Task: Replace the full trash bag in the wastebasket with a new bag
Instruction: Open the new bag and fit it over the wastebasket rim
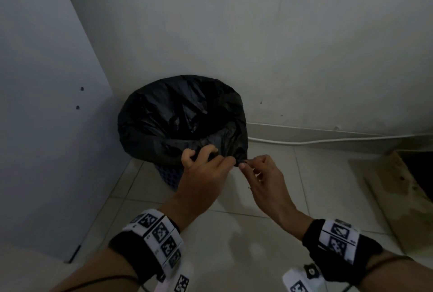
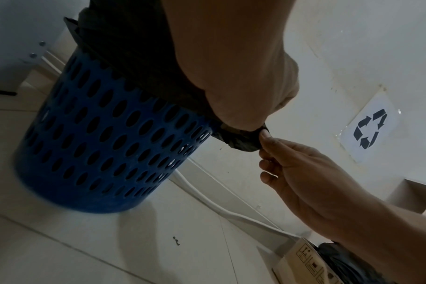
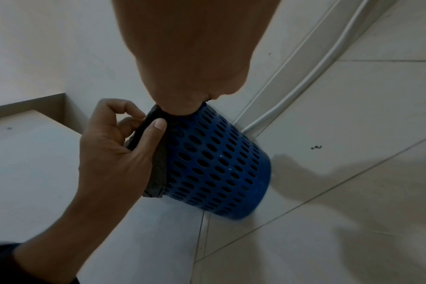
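A blue perforated wastebasket (image 1: 167,175) stands on the floor in the corner. A black trash bag (image 1: 178,113) lines it, with its edge folded down over the rim. In the head view my left hand (image 1: 201,154) grips a gathered bunch of the bag's edge at the near right rim. My right hand (image 1: 243,164) pinches the tip of that same bunch between thumb and forefinger. The left wrist view shows the twisted bag end (image 2: 241,141) beside the basket (image 2: 105,146). In the right wrist view, the bag's skirt (image 3: 158,165) hangs against the basket (image 3: 219,163).
A white cabinet panel (image 1: 46,104) stands close on the left and the wall is right behind the basket. White cables (image 1: 328,142) run along the wall's base. Worn cardboard (image 1: 398,186) lies on the tiled floor at the right. A recycling sign (image 2: 370,130) hangs on the wall.
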`<state>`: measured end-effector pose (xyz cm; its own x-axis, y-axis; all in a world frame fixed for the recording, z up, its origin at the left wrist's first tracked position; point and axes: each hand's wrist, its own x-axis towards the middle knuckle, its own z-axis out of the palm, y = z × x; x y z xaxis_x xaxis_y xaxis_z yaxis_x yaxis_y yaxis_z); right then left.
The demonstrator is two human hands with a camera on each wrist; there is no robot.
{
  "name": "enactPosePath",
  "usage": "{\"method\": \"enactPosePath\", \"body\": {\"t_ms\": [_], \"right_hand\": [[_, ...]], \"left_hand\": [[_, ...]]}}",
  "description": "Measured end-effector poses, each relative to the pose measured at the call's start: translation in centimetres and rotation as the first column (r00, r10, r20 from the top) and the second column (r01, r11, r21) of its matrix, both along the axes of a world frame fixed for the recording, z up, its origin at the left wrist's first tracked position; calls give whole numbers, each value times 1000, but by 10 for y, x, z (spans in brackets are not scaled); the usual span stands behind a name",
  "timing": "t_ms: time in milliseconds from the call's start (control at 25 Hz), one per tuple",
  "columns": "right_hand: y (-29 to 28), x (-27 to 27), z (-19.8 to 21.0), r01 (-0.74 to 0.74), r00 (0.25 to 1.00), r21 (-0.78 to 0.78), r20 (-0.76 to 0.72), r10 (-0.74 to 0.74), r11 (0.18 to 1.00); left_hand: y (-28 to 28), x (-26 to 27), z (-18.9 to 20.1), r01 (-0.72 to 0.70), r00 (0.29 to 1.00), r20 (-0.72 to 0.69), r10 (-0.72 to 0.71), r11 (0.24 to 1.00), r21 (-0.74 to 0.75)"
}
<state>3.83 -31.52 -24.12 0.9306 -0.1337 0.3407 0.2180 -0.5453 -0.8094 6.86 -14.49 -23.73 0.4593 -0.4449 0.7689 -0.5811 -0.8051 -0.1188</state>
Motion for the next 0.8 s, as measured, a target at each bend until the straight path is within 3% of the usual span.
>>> {"method": "enactPosePath", "body": {"t_ms": [320, 440, 520, 600, 720, 800], "right_hand": [[10, 2, 6, -101, 994, 204, -25, 108, 974], [15, 1, 10, -78, 975, 519, -138, 173, 851], [16, 0, 13, -78, 961, 617, -163, 224, 783], [14, 0, 15, -111, 960, 567, -150, 235, 816], [11, 1, 12, -107, 987, 206, -93, 128, 973], [11, 4, 15, -86, 996, 34, 0, 86, 996]], "left_hand": [[-1, -4, -7, -32, 994, -104, 31, 999, -5], [-4, -4, -9, -33, 993, -114, 24, 997, -72], [-5, -2, -12, -50, 994, -97, 43, 996, -68], [-4, 1, -13, -53, 994, -102, 45, 996, -76], [-4, 4, -13, -27, 994, -109, 17, 995, -95], [-5, 4, -11, -21, 996, -93, 11, 993, -113]]}}
